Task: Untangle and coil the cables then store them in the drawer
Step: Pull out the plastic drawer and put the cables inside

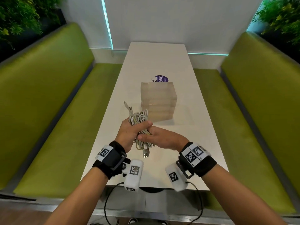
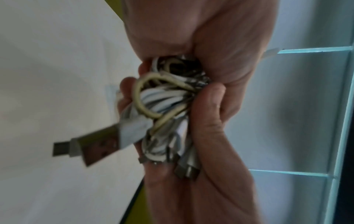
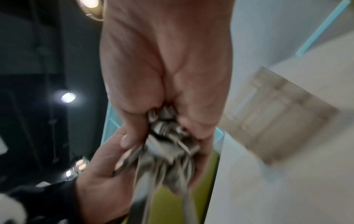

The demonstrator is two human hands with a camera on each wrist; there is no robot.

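Observation:
A tangled bundle of white and yellowed cables point(image 1: 140, 120) hangs in the air above the near half of the white table point(image 1: 162, 59). My left hand point(image 1: 129, 133) grips its upper part, fingers curled round the loops. My right hand point(image 1: 160, 137) grips the lower part just beside it. USB plugs point(image 1: 146, 153) dangle below the hands, and one connector end point(image 1: 128, 108) sticks up. The left wrist view shows the cable bundle point(image 2: 162, 98) squeezed between left hand point(image 2: 172, 37) and right hand point(image 2: 210, 136), with a USB plug point(image 2: 99, 144) poking out. The right wrist view is blurred.
A translucent drawer unit point(image 1: 158, 101) stands on the table just beyond the hands, its drawers shut. Behind it a purple sticker point(image 1: 161, 78) lies on the tabletop. Green benches point(image 1: 48, 95) flank the table on both sides.

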